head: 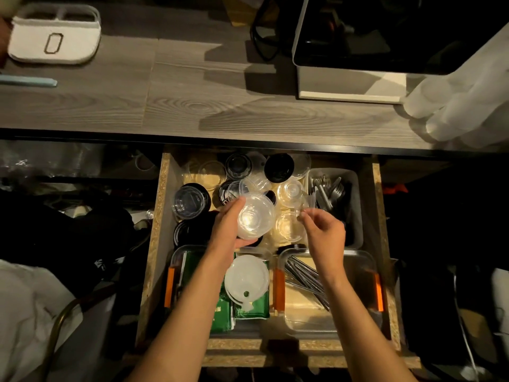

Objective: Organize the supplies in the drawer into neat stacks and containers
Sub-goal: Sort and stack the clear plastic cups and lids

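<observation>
The left hand (227, 226) gripped a clear round container (254, 219) from its side, above the middle of the open drawer (162, 216). The right hand (326, 232) pinched something small and transparent at the fingertips; what it was could not be made out. Its forearm hid part of the tray of metal straws (303, 277).

Little can be read here. The white caddy (53, 37) on the counter bears a dark outlined mark shaped like a "0" (perhaps only a handle slot). The green packets (220, 315) in the drawer carry pale print too small to read.
</observation>
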A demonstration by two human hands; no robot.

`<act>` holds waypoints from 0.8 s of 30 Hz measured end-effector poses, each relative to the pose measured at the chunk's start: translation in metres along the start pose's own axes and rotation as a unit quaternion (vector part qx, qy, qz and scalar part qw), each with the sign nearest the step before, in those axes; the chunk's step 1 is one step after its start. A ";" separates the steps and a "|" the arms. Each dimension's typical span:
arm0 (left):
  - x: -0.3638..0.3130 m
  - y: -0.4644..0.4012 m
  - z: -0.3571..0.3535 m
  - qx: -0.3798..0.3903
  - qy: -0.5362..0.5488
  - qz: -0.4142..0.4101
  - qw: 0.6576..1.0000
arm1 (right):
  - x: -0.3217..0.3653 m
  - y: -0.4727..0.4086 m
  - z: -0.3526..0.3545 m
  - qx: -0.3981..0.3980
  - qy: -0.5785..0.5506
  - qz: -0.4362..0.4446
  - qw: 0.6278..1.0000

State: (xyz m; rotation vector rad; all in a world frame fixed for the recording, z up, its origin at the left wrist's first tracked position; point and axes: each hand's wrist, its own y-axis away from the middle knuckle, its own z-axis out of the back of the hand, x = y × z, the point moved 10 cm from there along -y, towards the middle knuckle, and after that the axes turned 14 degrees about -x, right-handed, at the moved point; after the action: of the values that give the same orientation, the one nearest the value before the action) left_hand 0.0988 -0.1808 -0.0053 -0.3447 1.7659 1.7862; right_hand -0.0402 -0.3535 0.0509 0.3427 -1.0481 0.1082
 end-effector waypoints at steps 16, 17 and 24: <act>0.009 0.068 -0.029 0.107 -0.050 -0.053 0.992 | 0.051 0.080 -0.023 0.204 0.236 0.378 0.871; 0.009 0.068 -0.027 0.103 -0.053 -0.060 0.991 | 0.048 0.081 -0.023 0.225 0.217 0.357 0.880; 0.013 0.058 -0.008 0.048 0.023 -0.019 0.998 | 0.038 0.055 0.011 0.035 -0.199 -0.002 0.979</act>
State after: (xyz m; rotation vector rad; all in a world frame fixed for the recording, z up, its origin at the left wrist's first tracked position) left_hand 0.0538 -0.1819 0.0343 -0.3809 1.8576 1.6727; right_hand -0.0439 -0.3078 0.1016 0.4418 -1.4431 0.0749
